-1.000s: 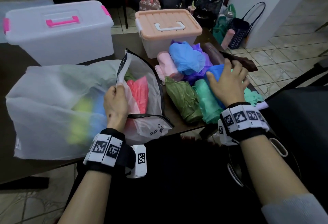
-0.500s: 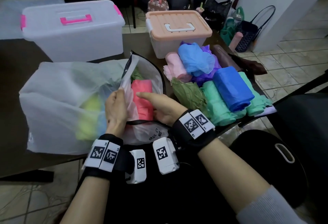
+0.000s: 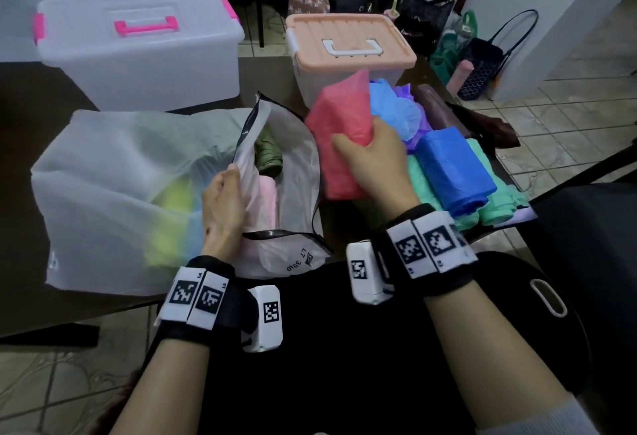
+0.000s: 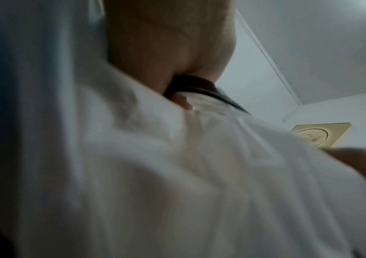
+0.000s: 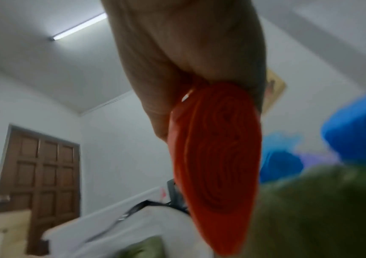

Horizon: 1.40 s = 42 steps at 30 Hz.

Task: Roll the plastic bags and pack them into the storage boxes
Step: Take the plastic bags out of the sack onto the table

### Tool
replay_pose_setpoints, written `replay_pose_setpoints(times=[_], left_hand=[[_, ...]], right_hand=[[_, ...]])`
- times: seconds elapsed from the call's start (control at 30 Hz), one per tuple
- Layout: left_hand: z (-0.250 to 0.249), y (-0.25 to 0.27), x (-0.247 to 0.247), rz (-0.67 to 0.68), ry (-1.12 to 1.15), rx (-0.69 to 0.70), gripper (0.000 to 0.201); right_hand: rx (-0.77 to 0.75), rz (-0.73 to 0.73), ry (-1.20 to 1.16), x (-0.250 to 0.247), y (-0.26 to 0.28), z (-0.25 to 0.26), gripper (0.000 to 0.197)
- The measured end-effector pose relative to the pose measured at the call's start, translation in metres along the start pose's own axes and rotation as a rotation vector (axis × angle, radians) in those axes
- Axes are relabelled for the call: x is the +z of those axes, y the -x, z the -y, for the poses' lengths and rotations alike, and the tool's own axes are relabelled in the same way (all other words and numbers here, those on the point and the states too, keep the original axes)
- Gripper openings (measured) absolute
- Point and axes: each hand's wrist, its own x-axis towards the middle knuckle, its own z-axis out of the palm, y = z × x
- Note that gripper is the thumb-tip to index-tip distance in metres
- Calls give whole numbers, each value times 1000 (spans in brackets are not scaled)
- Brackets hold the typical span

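My right hand (image 3: 372, 155) grips a red roll of plastic bags (image 3: 339, 134), held in the air between the big translucent zip bag (image 3: 131, 193) and the pile of rolls (image 3: 455, 172) on the right. The right wrist view shows the red roll's (image 5: 217, 153) spiral end under my fingers. My left hand (image 3: 224, 200) pinches the zip bag's black-edged opening and holds it open; the left wrist view shows the thumb (image 4: 177, 97) on that edge. A pink roll (image 3: 269, 196) and an olive roll (image 3: 269, 152) lie inside. Two storage boxes stand closed behind: pink-handled (image 3: 138, 52) and peach-lidded (image 3: 348, 45).
The dark table (image 3: 31, 100) ends just right of the pile, where blue (image 3: 451, 165), mint green, purple and brown rolls lie. Handbags (image 3: 479, 65) stand on the tiled floor at the back right. A dark chair (image 3: 586, 234) is at my right side.
My right hand went from the pile into the zip bag, took hold of the red roll, and has lifted it out up and to the right. The left hand kept holding the bag's opening.
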Motion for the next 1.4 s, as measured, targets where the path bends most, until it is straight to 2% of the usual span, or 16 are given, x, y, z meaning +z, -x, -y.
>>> replay_pose_setpoints(times=[0.07,0.13,0.3,0.43,0.47,0.57,0.6,0.73,0.83,0.93,1.03,1.13,1.17,1.23,1.33,1.4], left_hand=[[0,-1,0,3,-2,-9,30],[0,0,0,2,-17,-8,30],[-1,2,0,0,-74,25,31],[-1,1,0,-1,-58,14,30],[-2,1,0,-1,-56,17,29],[-3,1,0,-1,-94,41,28],[-3,1,0,4,-106,41,28],[-7,0,1,70,-170,37,32],[-10,-2,-1,70,-218,55,35],[-12,-2,-6,35,-254,97,40],[-18,-4,-11,24,-337,136,41],[-30,-6,-19,-43,-445,200,40],[-33,-9,-23,-74,-471,215,38],[-36,-17,-32,-119,-515,224,33],[-32,-25,-45,-76,-571,229,33],[-25,-24,-49,-25,-550,229,33]], right_hand=[[-17,-92,235,-20,-3,-8,30],[37,-101,474,-33,-2,-17,37],[143,-144,853,-35,-1,-43,32],[121,-165,883,-16,1,-61,34],[111,-131,877,-12,2,-65,40],[122,-9,854,-5,6,-66,77],[92,-12,849,-3,6,-64,81],[-60,11,928,3,3,-62,71],[-21,121,1014,4,-2,-73,66],[8,138,1007,5,-3,-74,65],[-55,17,846,8,-2,-59,72],[-285,-203,286,16,-1,-38,51],[-273,-209,104,22,-2,-31,42],[-92,-73,-218,35,-5,-15,29],[243,216,-701,53,-2,6,27],[467,401,-836,63,4,14,29]])
